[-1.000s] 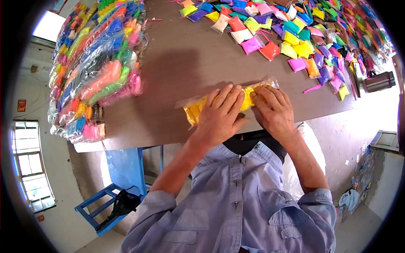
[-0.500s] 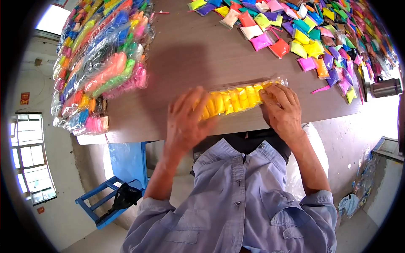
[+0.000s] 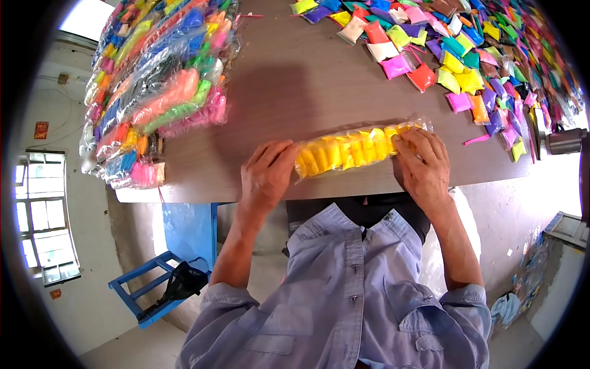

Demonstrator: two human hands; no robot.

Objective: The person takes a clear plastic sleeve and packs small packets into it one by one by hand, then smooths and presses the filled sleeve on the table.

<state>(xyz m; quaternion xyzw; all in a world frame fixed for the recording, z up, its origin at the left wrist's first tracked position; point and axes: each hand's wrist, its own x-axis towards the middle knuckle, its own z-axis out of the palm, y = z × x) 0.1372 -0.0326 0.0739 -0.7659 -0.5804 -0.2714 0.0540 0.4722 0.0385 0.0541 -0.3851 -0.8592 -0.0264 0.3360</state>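
Note:
A long clear plastic bag filled with a row of small yellow packets lies near the table's front edge, slightly tilted up to the right. My right hand grips its right end, thumb on the near side and fingers over the top. At the left end, my left hand has its fingers drawn together against the bag's edge. The fingertips of that hand are partly hidden, but they appear to pinch the plastic.
Filled bags of colourful packets are stacked on the table's left side. Loose coloured packets are heaped at the back right, near a dark metallic cylinder. A blue stool with a black bag stands below left.
My left hand, blurred and over the bag's left part before, has drawn back to its left end and closed there. My right hand stays on the right end. The whole view has shifted slightly.

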